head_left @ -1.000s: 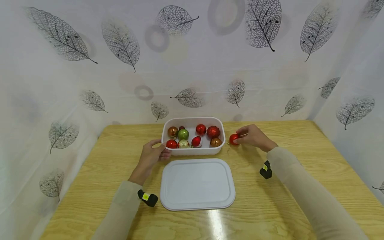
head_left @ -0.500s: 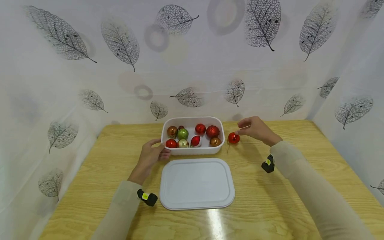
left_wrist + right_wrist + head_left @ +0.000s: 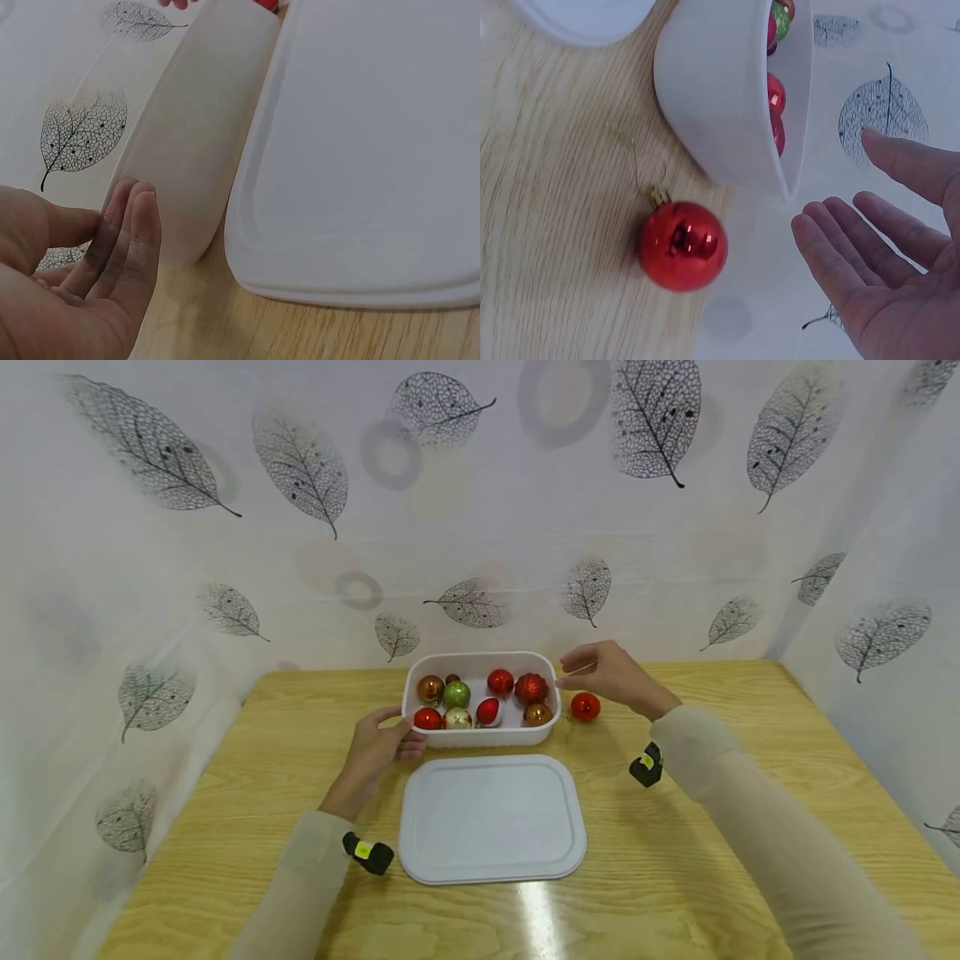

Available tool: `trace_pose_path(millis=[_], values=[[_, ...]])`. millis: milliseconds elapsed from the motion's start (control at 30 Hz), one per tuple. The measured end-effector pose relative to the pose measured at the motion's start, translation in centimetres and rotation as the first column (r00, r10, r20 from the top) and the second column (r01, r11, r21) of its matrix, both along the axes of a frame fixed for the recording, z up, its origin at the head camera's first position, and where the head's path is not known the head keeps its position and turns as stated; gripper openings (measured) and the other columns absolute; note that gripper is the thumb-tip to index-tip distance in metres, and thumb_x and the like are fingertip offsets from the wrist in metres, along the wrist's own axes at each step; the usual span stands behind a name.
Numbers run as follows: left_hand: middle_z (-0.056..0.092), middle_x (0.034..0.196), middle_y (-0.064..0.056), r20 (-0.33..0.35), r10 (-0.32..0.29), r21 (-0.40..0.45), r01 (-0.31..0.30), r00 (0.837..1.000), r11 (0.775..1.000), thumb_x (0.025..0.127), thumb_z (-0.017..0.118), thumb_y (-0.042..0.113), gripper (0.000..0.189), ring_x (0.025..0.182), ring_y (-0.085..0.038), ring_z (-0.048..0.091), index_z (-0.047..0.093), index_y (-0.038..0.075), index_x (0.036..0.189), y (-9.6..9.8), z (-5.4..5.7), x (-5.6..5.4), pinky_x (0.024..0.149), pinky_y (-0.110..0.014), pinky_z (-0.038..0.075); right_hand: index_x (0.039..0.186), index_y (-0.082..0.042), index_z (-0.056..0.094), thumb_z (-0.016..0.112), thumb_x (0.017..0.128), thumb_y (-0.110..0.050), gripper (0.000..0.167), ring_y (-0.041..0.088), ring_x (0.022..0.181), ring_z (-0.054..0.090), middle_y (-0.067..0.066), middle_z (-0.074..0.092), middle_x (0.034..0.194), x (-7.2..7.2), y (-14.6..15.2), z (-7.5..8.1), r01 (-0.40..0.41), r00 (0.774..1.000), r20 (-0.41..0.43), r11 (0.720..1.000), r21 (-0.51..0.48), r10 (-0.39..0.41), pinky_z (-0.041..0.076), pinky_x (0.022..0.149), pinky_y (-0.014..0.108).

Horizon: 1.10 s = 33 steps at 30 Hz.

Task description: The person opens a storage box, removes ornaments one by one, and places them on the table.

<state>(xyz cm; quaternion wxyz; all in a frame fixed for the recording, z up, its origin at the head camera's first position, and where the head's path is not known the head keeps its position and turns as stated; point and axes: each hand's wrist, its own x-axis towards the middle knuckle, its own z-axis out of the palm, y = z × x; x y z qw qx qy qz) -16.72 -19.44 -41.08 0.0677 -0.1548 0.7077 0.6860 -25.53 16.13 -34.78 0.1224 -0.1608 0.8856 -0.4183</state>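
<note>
Left hand: the left hand (image 3: 377, 746) grips the near left corner of the white box (image 3: 491, 739), its thumb at the left end and its other fingers against the near outer wall.
Right hand: the right hand (image 3: 611, 675) hangs by the box's right end, thumb parted from the fingers, holding nothing; whether a fingertip brushes the rim is hard to tell from the head view, though the right wrist view shows a gap.
Loose bauble: a shiny red bauble (image 3: 585, 707) rests on the table (image 3: 645, 868), just right of the box and below the right hand, its gold cap (image 3: 658, 196) and a thin wire (image 3: 636, 166) towards the box.
Back of the box: a copper ball (image 3: 431, 690), a small dark ball (image 3: 452, 678), a green ball (image 3: 457, 696), a smooth red ball (image 3: 500, 682) and a textured red ball (image 3: 531, 688).
Front of the box: a second red ball (image 3: 427, 718), a pale gold ball (image 3: 457, 718), a red-and-white ornament (image 3: 488, 712) and another copper ball (image 3: 537, 715).
White lid: the lid (image 3: 491, 818) lies flat on the wood, just in front of the box.
Backdrop: pale cloth (image 3: 480, 527) printed with dark leaves.
</note>
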Motion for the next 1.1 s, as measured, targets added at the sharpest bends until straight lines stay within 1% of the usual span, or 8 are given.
trace_pose_path(millis=[200, 333, 533, 733, 833, 933, 1033, 1100], values=[[0.074, 0.086, -0.012, -0.002, -0.002, 0.009, 0.002, 1.000, 1.000, 0.105, 0.058, 0.016, 0.048, 0.072, -0.016, 0.072, 0.044, -0.002, 0.147, -0.1, -0.2, -0.1, 0.070, -0.027, 0.064, 0.129, 0.007, 0.063, 0.076, 0.092, -0.015, 0.045, 0.037, 0.114, 0.065, 0.025, 0.066, 0.126, 0.2, -1.9, -0.4, -0.049, 0.999, 0.001, 0.998, -0.026, 0.049, 0.056, 0.099, 0.048], [0.074, 0.086, -0.012, 0.002, 0.001, 0.007, -0.001, 1.000, 1.000, 0.105, 0.058, 0.017, 0.048, 0.072, -0.015, 0.072, 0.044, -0.001, 0.147, -0.2, -0.3, -0.2, 0.070, -0.027, 0.064, 0.128, 0.007, 0.064, 0.077, 0.092, -0.018, 0.046, 0.036, 0.112, 0.066, 0.023, 0.067, 0.124, 0.4, -3.0, -0.7, -0.075, 0.997, -0.006, 0.997, -0.020, 0.074, 0.057, 0.097, 0.046], [0.074, 0.085, -0.012, -0.007, 0.002, 0.011, -0.002, 1.000, 1.000, 0.105, 0.059, 0.016, 0.047, 0.071, -0.016, 0.072, 0.045, -0.002, 0.146, -0.2, -0.3, -0.3, 0.069, -0.027, 0.064, 0.126, 0.003, 0.067, 0.078, 0.091, -0.022, 0.045, 0.031, 0.112, 0.065, 0.019, 0.068, 0.124, 0.7, -4.6, -1.2, -0.103, 0.995, -0.018, 0.995, -0.003, 0.103, 0.056, 0.098, 0.046], [0.074, 0.085, -0.012, -0.008, 0.002, 0.027, -0.001, 1.000, 1.000, 0.104, 0.059, 0.014, 0.048, 0.070, -0.016, 0.072, 0.045, -0.002, 0.147, -0.2, -0.3, -0.3, 0.069, -0.027, 0.064, 0.122, 0.009, 0.067, 0.077, 0.091, -0.013, 0.040, 0.031, 0.110, 0.065, 0.022, 0.069, 0.119, 1.0, -6.3, -1.7, -0.149, 0.989, -0.009, 0.988, -0.039, 0.149, 0.058, 0.096, 0.042], [0.074, 0.084, -0.012, -0.006, 0.006, 0.029, -0.005, 1.000, 1.000, 0.104, 0.059, 0.015, 0.048, 0.070, -0.015, 0.072, 0.045, -0.002, 0.147, -0.3, -0.4, -0.3, 0.069, -0.027, 0.064, 0.123, 0.010, 0.066, 0.077, 0.090, -0.013, 0.041, 0.031, 0.110, 0.065, 0.021, 0.069, 0.119, 1.0, -7.0, -2.1, -0.154, 0.988, -0.017, 0.987, -0.037, 0.154, 0.058, 0.096, 0.042], [0.073, 0.084, -0.013, -0.008, 0.005, 0.025, -0.005, 1.000, 1.000, 0.105, 0.058, 0.014, 0.047, 0.070, -0.016, 0.072, 0.045, -0.002, 0.146, -0.3, -0.4, -0.3, 0.069, -0.027, 0.064, 0.124, 0.010, 0.065, 0.078, 0.090, -0.013, 0.043, 0.032, 0.112, 0.065, 0.021, 0.069, 0.121, 1.0, -7.5, -2.4, -0.165, 0.986, -0.027, 0.986, -0.029, 0.164, 0.056, 0.098, 0.043], [0.073, 0.086, -0.013, -0.010, 0.004, 0.020, -0.004, 1.000, 1.000, 0.105, 0.058, 0.014, 0.046, 0.070, -0.016, 0.072, 0.045, -0.002, 0.146, -0.2, -0.4, -0.3, 0.069, -0.027, 0.064, 0.125, 0.011, 0.064, 0.079, 0.089, -0.012, 0.045, 0.033, 0.114, 0.065, 0.021, 0.068, 0.124, 0.8, -7.9, -2.8, -0.164, 0.986, -0.005, 0.986, -0.036, 0.164, 0.055, 0.101, 0.044], [0.073, 0.087, -0.014, -0.011, 0.003, 0.014, -0.003, 1.000, 1.000, 0.105, 0.057, 0.014, 0.045, 0.071, -0.016, 0.072, 0.045, -0.002, 0.146, -0.2, -0.4, -0.3, 0.070, -0.028, 0.064, 0.126, 0.011, 0.063, 0.079, 0.089, -0.012, 0.046, 0.033, 0.113, 0.065, 0.021, 0.067, 0.125, 0.8, -8.1, -3.0, -0.160, 0.987, 0.009, 0.987, -0.035, 0.160, 0.056, 0.100, 0.043]])
